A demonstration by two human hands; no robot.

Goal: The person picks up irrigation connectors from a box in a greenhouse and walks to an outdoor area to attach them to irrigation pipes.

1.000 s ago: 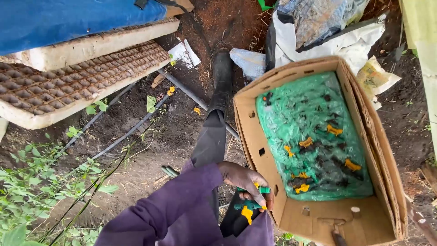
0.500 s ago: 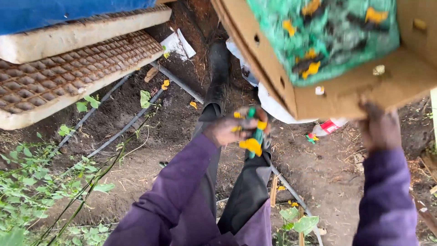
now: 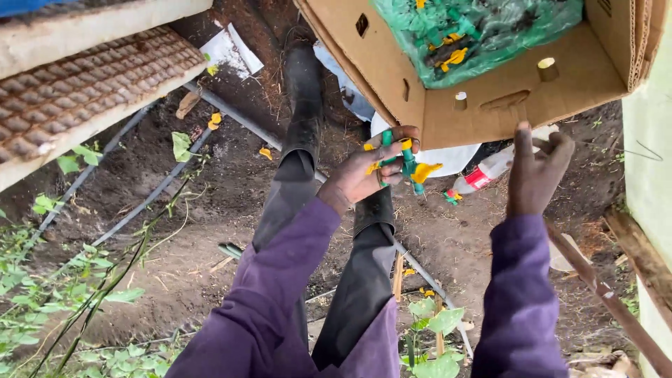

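Two hands are up in front of you, both in purple sleeves. Your left hand (image 3: 364,171) is closed around a small bunch of green and yellow plastic fittings (image 3: 409,166), fingers wrapped over the green stems while a yellow tab sticks out to the right. That bunch sits just under the near wall of the cardboard box (image 3: 490,105), close to it; whether it touches cannot be told.

Your right hand (image 3: 535,171) reaches up to the same wall of the box, fingertips at its lower edge near the punched handle slot. The fingers are partly spread and curled; whether they actually grip the cardboard cannot be told from here.

Inside the box lies a green plastic bag (image 3: 483,28) with more yellow and green fittings showing through it.

Below your hands, your legs in dark rubber boots (image 3: 304,91) stretch out over bare soil. Thin grey pipes (image 3: 231,115) run across the ground, with a few yellow bits scattered beside them. A plastic bottle (image 3: 483,175) with a red label lies on the soil between your hands. At upper left sits a stack of foam mattresses (image 3: 84,84), and green weeds (image 3: 63,294) fill the lower left.
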